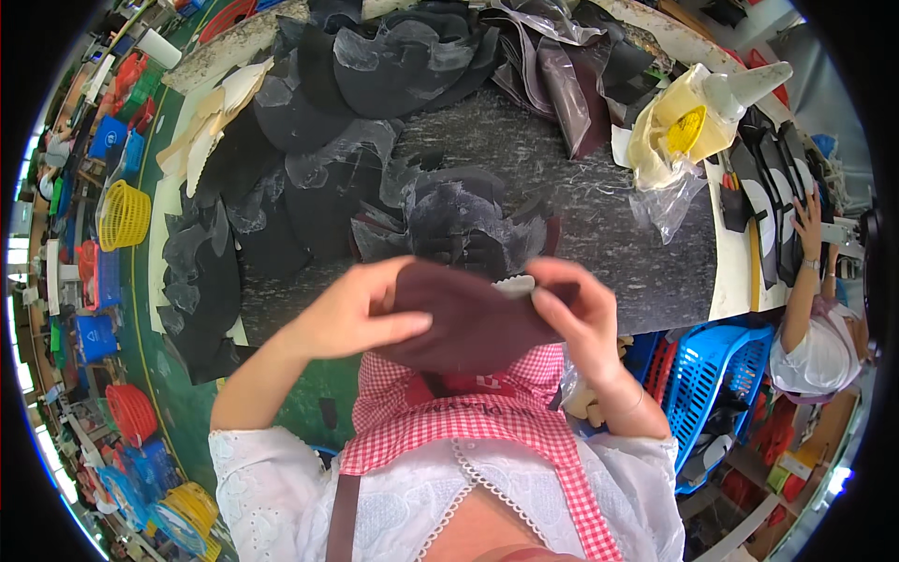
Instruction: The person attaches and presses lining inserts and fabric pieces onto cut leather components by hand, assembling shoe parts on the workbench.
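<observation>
A dark maroon leather-like piece (pixel 464 323) is held up in front of my apron, over the table's near edge. My left hand (pixel 361 309) grips its left end, with the thumb on top and the fingers behind. At the other end, my right hand (pixel 582 314) pinches the piece between thumb and fingers, slightly blurred. A small white strip with a zigzag edge (pixel 513 285) shows at the piece's upper edge beside my right fingers. Just beyond my hands, a stack of black pieces with whitish smears (pixel 456 211) lies on the dark tabletop (pixel 618 244).
More black pieces (pixel 318 103) overlap along the left and far sides. A cut-open jug (pixel 660 140) with a nozzle bottle (pixel 726 98) stands far right. A blue basket (pixel 702 384) sits right of me. A co-worker's hand (pixel 807 225) touches pieces at right.
</observation>
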A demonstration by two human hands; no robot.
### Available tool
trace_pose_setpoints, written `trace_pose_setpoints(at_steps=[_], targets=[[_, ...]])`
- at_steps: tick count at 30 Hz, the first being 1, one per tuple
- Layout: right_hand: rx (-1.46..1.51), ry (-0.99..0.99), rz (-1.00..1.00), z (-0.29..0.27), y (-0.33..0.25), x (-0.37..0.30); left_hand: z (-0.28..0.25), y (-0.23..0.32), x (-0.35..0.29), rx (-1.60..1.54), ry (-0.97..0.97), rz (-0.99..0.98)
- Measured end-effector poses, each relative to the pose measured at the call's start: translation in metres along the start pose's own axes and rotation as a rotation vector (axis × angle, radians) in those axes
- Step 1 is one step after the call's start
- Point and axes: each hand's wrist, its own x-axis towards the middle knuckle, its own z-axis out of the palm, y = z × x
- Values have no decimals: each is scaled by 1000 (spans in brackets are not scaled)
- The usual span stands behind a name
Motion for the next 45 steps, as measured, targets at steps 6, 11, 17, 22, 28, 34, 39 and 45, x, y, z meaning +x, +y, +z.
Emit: trace_pose_setpoints(at_steps=[6,11,17,22,28,34,39,45], targets=[[-618,67,-126,-11,3,48,-14,-7,34,659,166,247],[-320,87,-114,-7,-1,39,-5,0,21,414,157,197],[-272,184,-560,2,2,15,26,8,-1,48,-19,201],[-294,198,-629,-6,-5,-10,24,3,-21,218,232,283],[-527,102,-472,1,-6,-7,21,10,-18,418,79,95],[-787,167,-415,-6,9,53,-13,9,31,573,156,58],[-793,135,-391,-8,17,61,-21,-5,43,488,143,108],[-1077,42,-558,-4,16,68,-29,0,50,397,149,34]])
